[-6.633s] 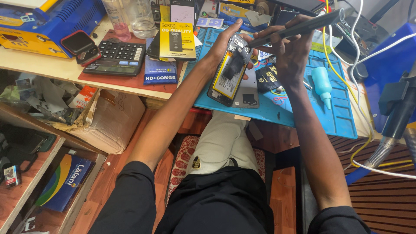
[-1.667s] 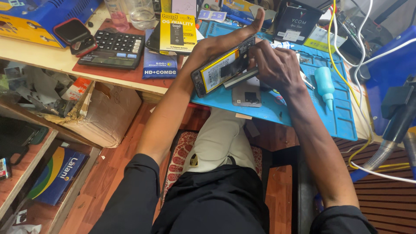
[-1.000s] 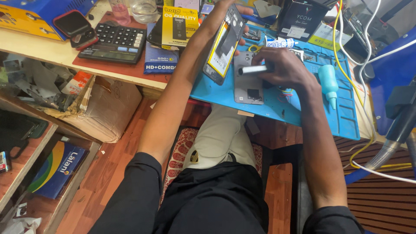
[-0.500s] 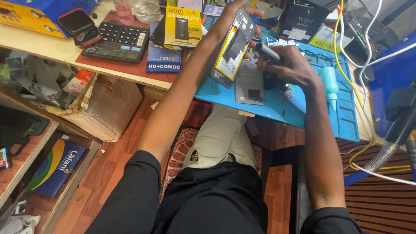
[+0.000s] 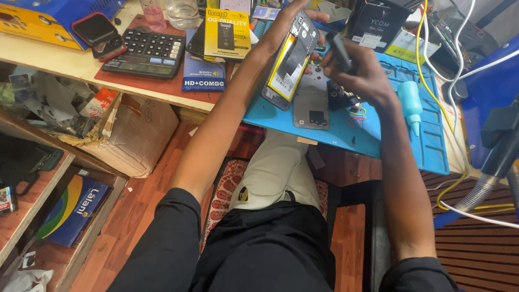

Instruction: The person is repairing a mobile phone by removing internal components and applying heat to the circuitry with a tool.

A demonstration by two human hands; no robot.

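Up above the blue mat [image 5: 346, 135], the left hand [image 5: 292, 24] holds an opened phone [image 5: 290, 62]. The phone is tilted, with its inside parts and its yellow-edged battery showing. The fingers wrap around its top edge, so the grip is closed on the phone.

Just right of the phone, the right hand [image 5: 359, 67] is closed around a thin dark tool [image 5: 339, 50]. The tool's tip points up toward the phone. I cannot tell if it touches the phone.

On the blue mat, right under the phone, lies a grey back cover [image 5: 311, 103], flat. Beside the cover, under the right hand, sits a small dark part with little coloured wires [image 5: 346, 103]. Farther right on the mat stands a small teal bottle [image 5: 410, 105] with a pointed tip.

Left of the mat, on the wooden table [image 5: 65, 62], there is a black calculator [image 5: 145, 51]. A yellow box [image 5: 227, 33] lies between the calculator and the phone. Behind the mat is a black box [image 5: 376, 24]. A yellow cable [image 5: 432, 86] runs down the right side of the mat.
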